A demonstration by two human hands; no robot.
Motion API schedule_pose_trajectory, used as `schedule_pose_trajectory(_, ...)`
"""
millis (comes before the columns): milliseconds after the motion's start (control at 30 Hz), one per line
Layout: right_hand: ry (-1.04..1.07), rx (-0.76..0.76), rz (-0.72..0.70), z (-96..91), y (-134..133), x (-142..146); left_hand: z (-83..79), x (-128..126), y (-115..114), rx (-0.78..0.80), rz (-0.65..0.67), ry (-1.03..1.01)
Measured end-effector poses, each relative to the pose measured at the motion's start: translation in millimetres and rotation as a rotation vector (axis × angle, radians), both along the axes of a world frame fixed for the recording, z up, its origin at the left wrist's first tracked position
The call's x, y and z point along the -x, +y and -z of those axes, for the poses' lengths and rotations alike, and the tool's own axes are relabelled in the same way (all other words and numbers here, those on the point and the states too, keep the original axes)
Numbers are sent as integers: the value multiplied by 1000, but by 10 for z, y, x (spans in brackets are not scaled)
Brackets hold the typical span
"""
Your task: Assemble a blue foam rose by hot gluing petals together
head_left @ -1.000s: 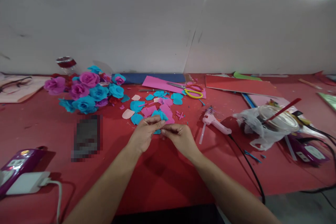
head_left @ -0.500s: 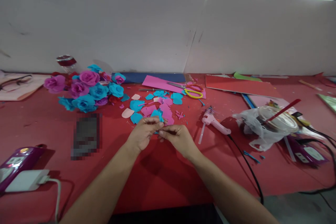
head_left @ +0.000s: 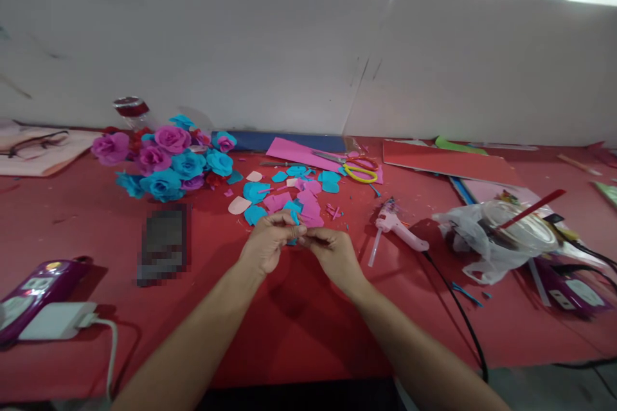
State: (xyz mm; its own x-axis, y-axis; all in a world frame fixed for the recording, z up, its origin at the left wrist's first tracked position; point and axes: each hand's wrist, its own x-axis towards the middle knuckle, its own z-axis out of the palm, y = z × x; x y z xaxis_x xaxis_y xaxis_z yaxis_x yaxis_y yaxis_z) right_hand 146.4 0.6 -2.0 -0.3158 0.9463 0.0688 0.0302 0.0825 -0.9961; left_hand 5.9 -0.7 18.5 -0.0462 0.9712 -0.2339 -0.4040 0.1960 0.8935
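Observation:
My left hand pinches a small blue paper petal between thumb and fingers, above the middle of the red table. Right beside it, my right hand has its fingertips closed at the petal's lower edge, where a bit of blue shows between the two hands. The fingers partly hide the petal. Just beyond the hands lie loose paper petals in blue, pink and pale peach. A bunch of blue, pink and red paper roses stands to the left.
A pink glue gun with its black cord lies to the right. Scissors rest on pink paper behind the petals. Farther right is a plastic bag with a jar. A blurred dark object and purple power strip are at left.
The whole view has shifted slightly, so things sit a little farther right. Both hands stay together on the blue petal, with their fingers moved only slightly.

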Motion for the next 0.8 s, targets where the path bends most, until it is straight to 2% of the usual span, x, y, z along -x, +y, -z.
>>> schedule_pose_trajectory(233, -14, 29, -29, 23, 13, -2, -24, -30, -23, -7, -6, -10)
schedule_pose_trajectory(433, 58, 110, -50, -47, 6, -2, -14, 54, -5, -20, 155, -47)
schedule_pose_trajectory(667, 122, 161, -119, -95, -9, -7, -49, 142, 9, -84, 260, 73)
schedule_pose_trajectory(800, 65, 121, -143, -89, 13, -26, -61, 123, -1, -117, 221, 87)
